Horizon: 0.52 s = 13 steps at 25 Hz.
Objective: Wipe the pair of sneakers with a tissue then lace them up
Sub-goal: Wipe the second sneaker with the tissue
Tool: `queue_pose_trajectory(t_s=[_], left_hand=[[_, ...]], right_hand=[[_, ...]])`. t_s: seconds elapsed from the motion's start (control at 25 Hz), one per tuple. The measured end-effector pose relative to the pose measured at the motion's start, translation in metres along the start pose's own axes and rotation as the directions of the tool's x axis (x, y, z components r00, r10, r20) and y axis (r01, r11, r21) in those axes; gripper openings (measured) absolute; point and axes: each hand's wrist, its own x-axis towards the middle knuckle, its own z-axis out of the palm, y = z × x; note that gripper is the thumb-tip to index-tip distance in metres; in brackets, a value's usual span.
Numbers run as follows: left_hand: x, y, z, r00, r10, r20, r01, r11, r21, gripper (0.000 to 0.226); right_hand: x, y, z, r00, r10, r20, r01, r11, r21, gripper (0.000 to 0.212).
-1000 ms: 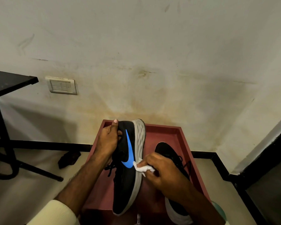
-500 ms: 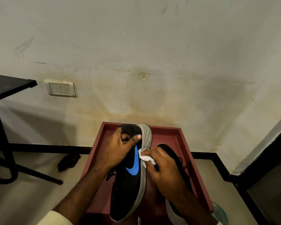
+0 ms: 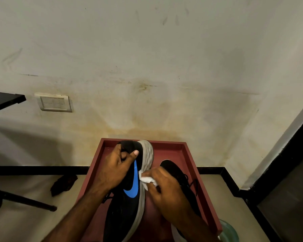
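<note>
A black sneaker [image 3: 128, 205] with a blue swoosh and grey sole is held on its side above the red tray [image 3: 185, 151]. My left hand [image 3: 115, 170] grips it at the heel collar, thumb across the side. My right hand [image 3: 164, 187] pinches a crumpled white tissue [image 3: 147, 179] against the grey sole edge. The second black sneaker [image 3: 178, 173] lies in the tray to the right, laces loose, largely hidden behind my right hand and forearm.
The tray stands against a stained wall with a switch plate [image 3: 54, 103]. A black table [image 3: 3, 100] and its legs are at the left, a dark object [image 3: 63, 184] lies on the floor beside the tray, and a pale green bowl [image 3: 229, 233] sits at the tray's near right corner.
My left hand shifted its grip on the heel, thumb now over the side. The tissue moved from beside the swoosh onto the grey sole edge, and the sneaker shifted slightly right.
</note>
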Motion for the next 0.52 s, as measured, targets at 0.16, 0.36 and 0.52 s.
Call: queue_pose_trajectory(t_s=[0.16,0.36,0.52], left_hand=[[-0.004,0.010,0.005,0.998,-0.034,0.047,0.041,0.987,-0.157,0.027],[-0.004,0.011,0.010,1.000,-0.022,0.021,0.026,0.976,-0.217,0.025],[-0.003,0.005,0.008,0.998,-0.044,0.046,0.054,0.971,-0.234,0.031]], right_hand=[[0.009,0.004,-0.009,0.984,0.029,-0.177,-0.036,0.999,-0.036,0.024],[0.003,-0.004,-0.005,0.998,0.021,-0.065,-0.023,0.999,-0.026,0.025],[0.006,0.001,-0.009,0.993,0.011,-0.116,-0.016,0.999,-0.040,0.025]])
